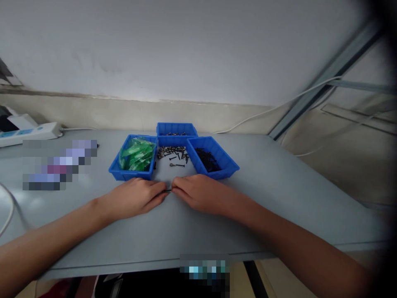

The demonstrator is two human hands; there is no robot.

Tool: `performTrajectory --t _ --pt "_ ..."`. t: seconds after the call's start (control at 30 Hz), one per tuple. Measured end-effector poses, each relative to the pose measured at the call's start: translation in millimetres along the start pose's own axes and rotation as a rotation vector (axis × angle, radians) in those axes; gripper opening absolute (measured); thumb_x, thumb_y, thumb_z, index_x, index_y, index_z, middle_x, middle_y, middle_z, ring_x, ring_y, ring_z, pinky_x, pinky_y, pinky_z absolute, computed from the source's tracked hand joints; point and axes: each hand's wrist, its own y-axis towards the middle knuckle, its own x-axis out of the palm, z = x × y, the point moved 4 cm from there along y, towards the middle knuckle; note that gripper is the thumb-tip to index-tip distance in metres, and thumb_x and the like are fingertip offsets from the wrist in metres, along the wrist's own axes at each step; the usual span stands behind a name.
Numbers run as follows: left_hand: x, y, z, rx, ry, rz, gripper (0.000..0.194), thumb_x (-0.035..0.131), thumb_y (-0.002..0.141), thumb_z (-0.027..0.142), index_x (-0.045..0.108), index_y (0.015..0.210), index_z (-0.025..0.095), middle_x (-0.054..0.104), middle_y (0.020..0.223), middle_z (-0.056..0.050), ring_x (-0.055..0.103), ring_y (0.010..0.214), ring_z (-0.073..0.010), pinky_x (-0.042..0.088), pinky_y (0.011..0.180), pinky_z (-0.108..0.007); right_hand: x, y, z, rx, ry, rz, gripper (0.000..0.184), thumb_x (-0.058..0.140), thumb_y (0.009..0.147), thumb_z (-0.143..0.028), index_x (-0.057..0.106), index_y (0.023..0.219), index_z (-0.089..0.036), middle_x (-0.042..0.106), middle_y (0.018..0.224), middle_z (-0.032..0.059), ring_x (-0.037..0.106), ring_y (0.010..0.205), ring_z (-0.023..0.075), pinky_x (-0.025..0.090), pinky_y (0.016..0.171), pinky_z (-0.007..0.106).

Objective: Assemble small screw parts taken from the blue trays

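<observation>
My left hand (pixel 136 198) and my right hand (pixel 198 192) rest on the grey table (pixel 279 194), fingertips meeting in a pinch around a small dark piece (pixel 169 191) too small to name. Just beyond them lie loose dark screws (pixel 173 155) on the table. Three blue trays stand around that pile: the left tray (pixel 119 167) holds green plastic pieces (pixel 138 154), the back tray (pixel 176 129) holds small dark parts, and the right tray (pixel 228 163) holds black screws (pixel 207 159).
A white power strip (pixel 29 132) lies at the far left by the wall, with a white cable (pixel 6 215) looping near the left edge. Another white cable (pixel 279 105) runs along the wall to a metal frame at the right.
</observation>
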Motion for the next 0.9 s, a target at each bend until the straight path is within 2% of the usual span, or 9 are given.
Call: performTrajectory --t 0.23,0.5,0.6,0.77,0.9 --pt "0.3 -0.3 -0.8 -0.018 0.006 0.005 0.026 0.031 0.092 0.032 0.051 0.083 0.018 0.060 0.071 0.001 0.060 0.060 -0.0144 0.040 0.052 -0.024 -5.0 0.5 -1.8 0.036 0.071 -0.019 0.015 0.041 0.088 -0.025 0.051 0.083 -0.015 0.059 0.073 0.0020 0.052 0.064 0.0127 0.032 0.056 0.024" --pt "-4.5 -1.8 -1.2 -0.094 0.025 0.130 0.028 0.032 0.091 0.035 0.053 0.084 0.017 0.057 0.064 0.000 0.059 0.058 -0.0145 0.041 0.051 -0.023 -1.0 1.8 -0.5 0.069 0.027 0.022 0.021 0.034 0.091 -0.025 0.051 0.083 -0.015 0.061 0.076 0.0037 0.055 0.064 0.0140 0.033 0.057 0.026" --pt "-6.1 -3.3 -0.8 -0.053 0.005 0.195 0.029 0.032 0.091 0.035 0.054 0.084 0.016 0.058 0.065 -0.001 0.059 0.059 -0.0133 0.043 0.052 -0.023 -1.1 2.4 -0.6 0.083 0.028 0.011 0.019 0.035 0.090 -0.021 0.051 0.083 -0.015 0.061 0.075 0.0041 0.055 0.064 0.0143 0.032 0.056 0.026" --pt "-11.8 -6.3 4.9 0.103 0.021 0.336 0.028 0.036 0.091 0.033 0.056 0.083 0.015 0.060 0.070 -0.002 0.059 0.065 -0.0126 0.045 0.057 -0.023 1.8 1.9 1.2 0.093 0.033 0.037 0.019 0.035 0.090 -0.019 0.051 0.083 -0.016 0.060 0.072 0.0022 0.054 0.062 0.0134 0.031 0.054 0.026" --pt "-12.6 -6.4 6.9 0.165 0.019 0.369 0.024 0.038 0.091 0.029 0.055 0.090 0.014 0.062 0.074 -0.002 0.060 0.067 -0.0122 0.046 0.058 -0.023 6.3 2.1 1.8 0.074 0.023 0.031 0.018 0.034 0.090 -0.019 0.051 0.085 -0.016 0.061 0.071 0.0021 0.054 0.061 0.0128 0.031 0.053 0.025"
